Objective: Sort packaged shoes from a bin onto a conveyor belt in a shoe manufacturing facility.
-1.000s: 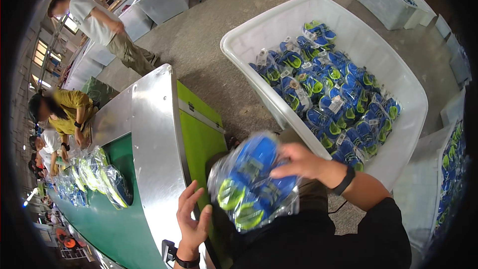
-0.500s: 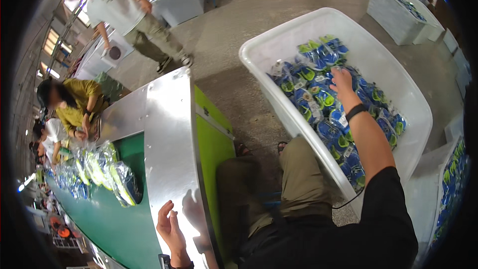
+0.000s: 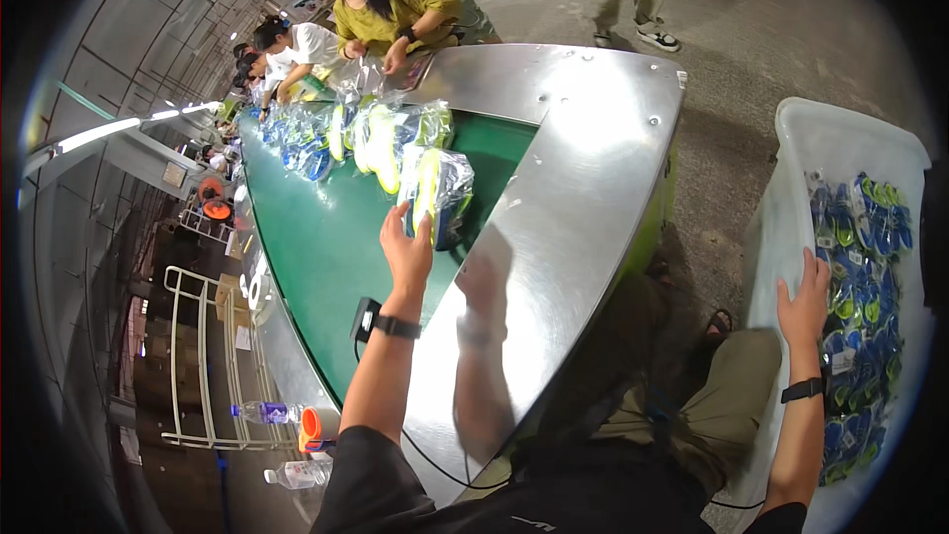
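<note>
My left hand reaches over the green conveyor belt, fingers apart, at the near end of a pair of bagged shoes. These are blue with bright yellow-green soles, in clear plastic; whether my fingertips touch the bag I cannot tell. More bagged shoes lie in a row farther along the belt. On the right, my right hand is open and holds nothing, its fingers spread beside the bagged shoes in a white plastic bin.
A metal rim borders the belt. A person in a yellow top and others work along its far side. Bottles and an orange tape dispenser stand at lower left. A cable crosses near my left arm.
My view has turned left toward the belt. The left hand has moved from above the metal rim to the nearest bagged shoes. My right hand has drawn back from the bin's middle toward its near side.
</note>
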Available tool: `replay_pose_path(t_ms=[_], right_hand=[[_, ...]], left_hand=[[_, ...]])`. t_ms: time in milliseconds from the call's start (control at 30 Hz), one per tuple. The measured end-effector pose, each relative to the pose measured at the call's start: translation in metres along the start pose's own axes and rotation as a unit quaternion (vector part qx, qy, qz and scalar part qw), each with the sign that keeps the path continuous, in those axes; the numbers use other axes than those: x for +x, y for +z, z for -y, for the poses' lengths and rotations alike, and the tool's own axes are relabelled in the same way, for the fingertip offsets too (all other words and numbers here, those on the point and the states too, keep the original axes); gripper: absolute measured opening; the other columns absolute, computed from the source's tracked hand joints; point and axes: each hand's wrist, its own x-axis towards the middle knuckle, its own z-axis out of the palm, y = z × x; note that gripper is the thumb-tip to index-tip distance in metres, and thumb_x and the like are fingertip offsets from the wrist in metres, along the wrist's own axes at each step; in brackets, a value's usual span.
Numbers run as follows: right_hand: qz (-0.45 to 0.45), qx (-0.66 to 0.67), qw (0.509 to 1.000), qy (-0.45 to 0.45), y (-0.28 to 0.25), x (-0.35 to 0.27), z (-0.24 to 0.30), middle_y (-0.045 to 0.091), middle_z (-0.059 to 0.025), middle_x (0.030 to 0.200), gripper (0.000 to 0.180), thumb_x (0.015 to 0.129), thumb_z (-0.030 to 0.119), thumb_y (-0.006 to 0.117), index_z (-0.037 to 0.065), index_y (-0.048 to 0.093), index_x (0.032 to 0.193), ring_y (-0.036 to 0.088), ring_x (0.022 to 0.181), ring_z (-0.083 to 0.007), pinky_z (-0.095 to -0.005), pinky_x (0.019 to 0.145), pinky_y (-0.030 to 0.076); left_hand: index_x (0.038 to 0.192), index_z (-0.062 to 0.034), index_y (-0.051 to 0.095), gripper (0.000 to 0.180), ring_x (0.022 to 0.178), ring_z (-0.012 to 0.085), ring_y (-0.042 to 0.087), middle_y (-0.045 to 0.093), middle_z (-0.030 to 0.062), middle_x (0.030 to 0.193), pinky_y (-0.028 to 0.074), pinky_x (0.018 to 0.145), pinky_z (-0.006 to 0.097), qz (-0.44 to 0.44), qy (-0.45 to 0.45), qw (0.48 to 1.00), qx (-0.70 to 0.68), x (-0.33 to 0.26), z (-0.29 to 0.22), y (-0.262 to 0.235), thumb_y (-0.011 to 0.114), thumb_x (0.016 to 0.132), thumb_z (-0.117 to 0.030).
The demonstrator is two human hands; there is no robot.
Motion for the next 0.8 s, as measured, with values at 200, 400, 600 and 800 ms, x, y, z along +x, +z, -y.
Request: replay_pose_path(t_ms=[200,400,600,800], right_hand=[[0.011,-0.015,1.0,0.022,0.008,0.005,0.005,0.042,-0.0196,0.147,0.07,0.087,0.016,0.071,0.011,0.041,0.15,0.042,0.137,-0.0423,-0.0473,0.108,0.042],[-0.005,-0.042,0.999,0.006,0.003,0.004,0.002,0.041,-0.0204,0.146,0.071,0.085,0.016,0.071,0.013,0.041,0.15,0.048,0.131,-0.0437,-0.0493,0.103,0.046],[-0.005,-0.037,0.999,-0.006,0.008,0.007,0.002,0.042,-0.02,0.144,0.072,0.085,0.018,0.073,0.014,0.041,0.149,0.049,0.13,-0.0426,-0.0486,0.1,0.049],[-0.007,-0.054,0.998,-0.011,0.01,0.004,0.001,0.043,-0.0186,0.144,0.073,0.086,0.019,0.073,0.017,0.04,0.15,0.049,0.131,-0.0404,-0.0488,0.097,0.051]], left_hand=[[0.138,0.0035,0.055,0.072,0.129,0.0362,0.056,0.061,0.023,0.134,0.042,0.109,0.044,0.048,-0.123,0.991,0.018,0.058,0.063,0.011,0.076,0.085,-0.041],[0.114,0.0009,0.066,0.057,0.076,0.0181,0.063,0.067,0.0078,0.096,0.047,0.061,0.03,0.314,-0.36,0.864,-0.158,0.065,0.045,-0.002,0.078,0.085,-0.047],[0.118,0.0048,0.052,0.054,0.083,0.0175,0.062,0.061,0.0119,0.106,0.053,0.066,0.033,-0.024,-0.265,0.924,-0.275,-0.039,0.031,0.001,0.079,0.09,-0.034],[0.14,0.0032,0.047,0.051,0.111,0.0194,0.062,0.06,0.0143,0.128,0.055,0.085,0.026,0.083,0.031,0.966,-0.241,-0.11,0.002,-0.045,0.066,0.098,-0.018]])
